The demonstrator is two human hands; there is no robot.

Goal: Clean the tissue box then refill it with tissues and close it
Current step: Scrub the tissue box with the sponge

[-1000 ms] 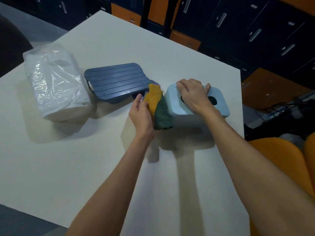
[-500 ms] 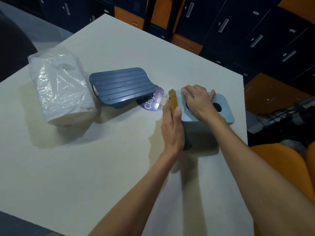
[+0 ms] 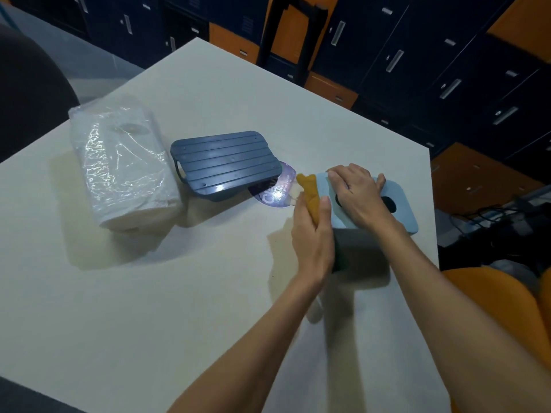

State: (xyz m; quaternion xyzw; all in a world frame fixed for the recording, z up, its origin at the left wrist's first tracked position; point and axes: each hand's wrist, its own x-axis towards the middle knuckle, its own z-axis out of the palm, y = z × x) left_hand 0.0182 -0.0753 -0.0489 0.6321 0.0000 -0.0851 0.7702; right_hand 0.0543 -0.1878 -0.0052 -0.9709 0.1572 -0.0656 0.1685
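A light blue tissue box [image 3: 399,204] stands at the table's right edge with its oval slot facing up. My right hand [image 3: 356,193] lies flat on its top and presses it down. Against the box's near left side, my left hand [image 3: 313,234] grips a yellow and green cloth [image 3: 310,190]. The box's dark blue ribbed lid [image 3: 225,162] lies loose to the left. A clear plastic pack of white tissues [image 3: 122,168] rests further left. Most of the cloth's green part is hidden behind my left hand.
A round purple label or wrapper [image 3: 275,190] lies between the lid and the box. The white table [image 3: 149,293] ends just right of the box. An orange seat [image 3: 507,308] is at the lower right, dark lockers [image 3: 417,55] stand behind.
My left hand has moved with the cloth from the box's left end to its near side, and a purple label is now uncovered. My right hand stays on the box top.
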